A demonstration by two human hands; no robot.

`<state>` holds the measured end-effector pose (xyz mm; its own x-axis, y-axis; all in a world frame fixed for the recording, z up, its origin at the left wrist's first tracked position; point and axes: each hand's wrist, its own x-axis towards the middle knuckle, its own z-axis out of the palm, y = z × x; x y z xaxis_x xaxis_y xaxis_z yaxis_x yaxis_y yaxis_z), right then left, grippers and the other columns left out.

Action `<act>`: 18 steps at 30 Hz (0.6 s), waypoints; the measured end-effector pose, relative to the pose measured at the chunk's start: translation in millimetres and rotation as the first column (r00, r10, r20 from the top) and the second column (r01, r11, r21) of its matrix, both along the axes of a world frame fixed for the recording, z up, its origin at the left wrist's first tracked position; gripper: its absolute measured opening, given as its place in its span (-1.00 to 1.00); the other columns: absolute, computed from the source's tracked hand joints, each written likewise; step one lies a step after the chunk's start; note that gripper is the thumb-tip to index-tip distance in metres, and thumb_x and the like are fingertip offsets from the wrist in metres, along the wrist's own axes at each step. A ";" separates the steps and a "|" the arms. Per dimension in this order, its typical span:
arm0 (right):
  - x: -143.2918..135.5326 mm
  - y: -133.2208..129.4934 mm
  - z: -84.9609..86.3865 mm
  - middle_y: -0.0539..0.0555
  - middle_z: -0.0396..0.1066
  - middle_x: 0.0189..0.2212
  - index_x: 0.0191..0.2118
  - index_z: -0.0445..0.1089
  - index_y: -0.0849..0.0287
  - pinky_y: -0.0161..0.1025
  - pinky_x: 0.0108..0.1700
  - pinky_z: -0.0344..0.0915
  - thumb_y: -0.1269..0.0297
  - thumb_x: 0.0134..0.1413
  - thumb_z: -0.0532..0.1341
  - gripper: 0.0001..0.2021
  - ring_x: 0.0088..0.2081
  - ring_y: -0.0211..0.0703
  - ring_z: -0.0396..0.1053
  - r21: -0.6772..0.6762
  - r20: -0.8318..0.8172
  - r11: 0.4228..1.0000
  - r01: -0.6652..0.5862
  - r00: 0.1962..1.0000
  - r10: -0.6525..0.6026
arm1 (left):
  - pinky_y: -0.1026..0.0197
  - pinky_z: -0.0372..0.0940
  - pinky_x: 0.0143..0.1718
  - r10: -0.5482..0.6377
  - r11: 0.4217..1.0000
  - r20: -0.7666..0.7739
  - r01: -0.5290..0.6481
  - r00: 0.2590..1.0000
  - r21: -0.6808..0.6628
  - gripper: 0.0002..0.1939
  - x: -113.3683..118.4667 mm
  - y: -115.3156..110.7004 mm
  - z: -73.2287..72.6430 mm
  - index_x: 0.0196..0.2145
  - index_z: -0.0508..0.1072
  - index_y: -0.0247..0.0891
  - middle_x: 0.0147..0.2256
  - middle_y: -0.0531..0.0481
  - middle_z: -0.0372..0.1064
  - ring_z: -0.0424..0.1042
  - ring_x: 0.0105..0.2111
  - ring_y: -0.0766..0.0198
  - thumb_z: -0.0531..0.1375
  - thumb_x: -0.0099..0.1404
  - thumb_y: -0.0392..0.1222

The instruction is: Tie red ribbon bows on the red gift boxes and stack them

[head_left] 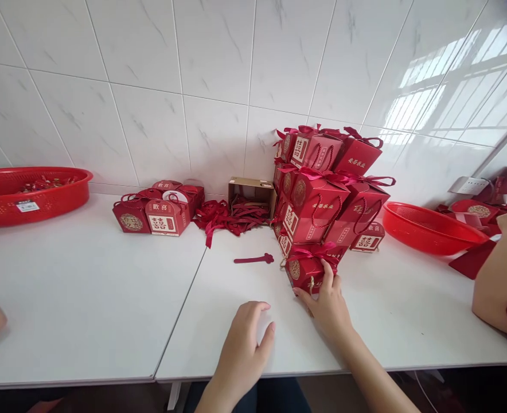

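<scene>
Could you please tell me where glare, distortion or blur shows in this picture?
Head view: barred window glare brightens the tiled wall at upper right; head view: the tile joints fan outward, perhaps partly wide-angle stretch; head view: left hand, right hand and the red box it touches show no obvious motion blur.

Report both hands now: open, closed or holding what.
Left hand: partly open, fingers loosely curled, holding nothing.
Right hand: partly open, touching the front ribbon-tied red gift box; whether it grips cannot be told.
</scene>
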<state>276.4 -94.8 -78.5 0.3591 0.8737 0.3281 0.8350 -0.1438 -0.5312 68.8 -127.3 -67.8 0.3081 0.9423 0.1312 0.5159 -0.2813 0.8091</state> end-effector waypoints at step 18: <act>51.4 -16.9 -31.0 0.32 -0.19 0.29 0.35 -0.59 -0.01 0.03 0.01 0.32 -0.06 0.15 0.05 -0.13 0.12 0.06 0.26 0.183 -0.453 0.970 -0.158 0.862 0.226 | 0.07 0.39 -0.15 0.040 0.999 0.026 -0.041 0.999 0.031 -0.71 0.3 1.2 -2.5 -0.03 0.34 -0.14 0.02 -0.15 0.31 0.34 0.02 0.05 0.02 0.32 -0.11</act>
